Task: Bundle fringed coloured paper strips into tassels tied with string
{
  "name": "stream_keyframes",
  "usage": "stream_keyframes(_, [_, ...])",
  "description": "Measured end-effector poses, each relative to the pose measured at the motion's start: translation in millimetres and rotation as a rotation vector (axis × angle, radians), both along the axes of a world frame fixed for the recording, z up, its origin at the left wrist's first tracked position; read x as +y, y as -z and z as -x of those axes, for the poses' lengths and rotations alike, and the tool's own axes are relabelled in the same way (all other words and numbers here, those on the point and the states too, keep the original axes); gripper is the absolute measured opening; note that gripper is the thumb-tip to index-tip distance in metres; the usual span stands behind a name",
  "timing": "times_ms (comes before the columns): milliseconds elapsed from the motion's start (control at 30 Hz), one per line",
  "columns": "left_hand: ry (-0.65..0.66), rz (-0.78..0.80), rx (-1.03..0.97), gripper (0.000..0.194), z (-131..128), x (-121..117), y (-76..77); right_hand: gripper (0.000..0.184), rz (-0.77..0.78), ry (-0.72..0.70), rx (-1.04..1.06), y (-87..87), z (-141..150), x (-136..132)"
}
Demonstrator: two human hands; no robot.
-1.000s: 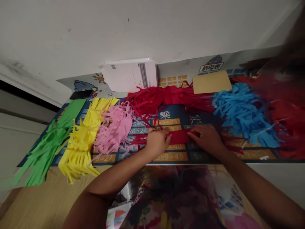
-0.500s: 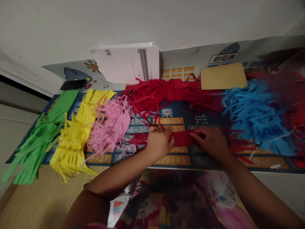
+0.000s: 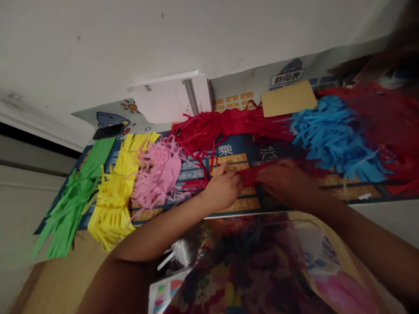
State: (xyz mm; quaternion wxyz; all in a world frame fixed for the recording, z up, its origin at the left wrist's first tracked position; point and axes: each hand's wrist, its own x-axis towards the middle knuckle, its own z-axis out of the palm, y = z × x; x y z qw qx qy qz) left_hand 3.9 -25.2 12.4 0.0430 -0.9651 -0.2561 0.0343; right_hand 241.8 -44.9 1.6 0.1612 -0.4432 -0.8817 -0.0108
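Note:
A red fringed paper strip [image 3: 249,174] stretches between my two hands, low over the mat. My left hand [image 3: 223,188] pinches its left end with curled fingers, and red fringes poke out beyond the wrist side. The strip's right part is gripped by my right hand [image 3: 285,182], which is slightly blurred; its fringes trail off to the right. Behind both hands lies a bundle of red fringed paper [image 3: 229,123]. Closest on the left is a pink fringed paper bundle [image 3: 160,170].
Yellow [image 3: 114,187] and green fringed bundles [image 3: 77,185] lie farther left, blue fringed paper [image 3: 334,135] on the right beside a red heap [image 3: 389,126]. A white box [image 3: 173,98] leans on the wall; a dark phone [image 3: 108,131] and yellow card [image 3: 288,99] lie at the back.
The camera view has shifted and tilted a little. Both hands stay on the red strip; the left fingers have loosened slightly and the right hand covers more of it.

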Motion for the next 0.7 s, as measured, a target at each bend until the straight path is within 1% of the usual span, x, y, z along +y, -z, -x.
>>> stream_keyframes(33, [-0.003, -0.003, 0.002, 0.023, -1.6, -0.8, -3.6, 0.02, 0.062, -0.115, -0.028, 0.5, 1.0, -0.3])
stream_keyframes(67, [-0.017, -0.006, 0.008, 0.025, -3.9, -1.7, -6.6, 0.021, 0.109, -0.168, -0.05, 2.2, 1.5, 1.1])
stream_keyframes(133, [-0.069, -0.009, 0.024, 0.03, -9.4, -3.5, -10.3, 0.022, 0.156, -0.142, -0.073, 7.2, -0.4, 7.5])
stream_keyframes(200, [-0.118, -0.016, 0.034, 0.027, -13.2, -4.8, -9.9, 0.023, 0.178, -0.1, -0.07, 11.5, -5.0, 14.3])
stream_keyframes(300, [-0.169, -0.044, 0.002, 0.02, -11.3, -4.3, -4.0, 0.027, 0.177, -0.073, -0.015, 14.3, -11.1, 18.0])
stream_keyframes(367, [-0.201, -0.046, -0.055, 0.021, -6.2, -2.6, 0.5, 0.029, 0.159, -0.078, 0.01, 14.8, -11.8, 16.5])
stream_keyframes(467, [-0.248, -0.02, -0.153, 0.028, 0.3, -0.3, 4.1, 0.024, 0.116, -0.102, 0.017, 17.1, -9.9, 15.9])
stream_keyframes(567, [-0.294, -0.017, -0.222, 0.032, 1.6, -0.4, 5.0, 0.016, 0.106, -0.099, 0.104, 23.7, -11.9, 22.9])
stream_keyframes(633, [-0.294, -0.007, -0.24, 0.029, 1.6, -0.4, 6.2, 0.016, 0.142, -0.078, 0.187, 28.9, -16.8, 30.8])
stream_keyframes(700, [-0.299, 0.023, -0.259, 0.021, 3.2, 1.2, 8.4, 0.019, 0.221, -0.053, 0.24, 32.2, -22.2, 39.2])
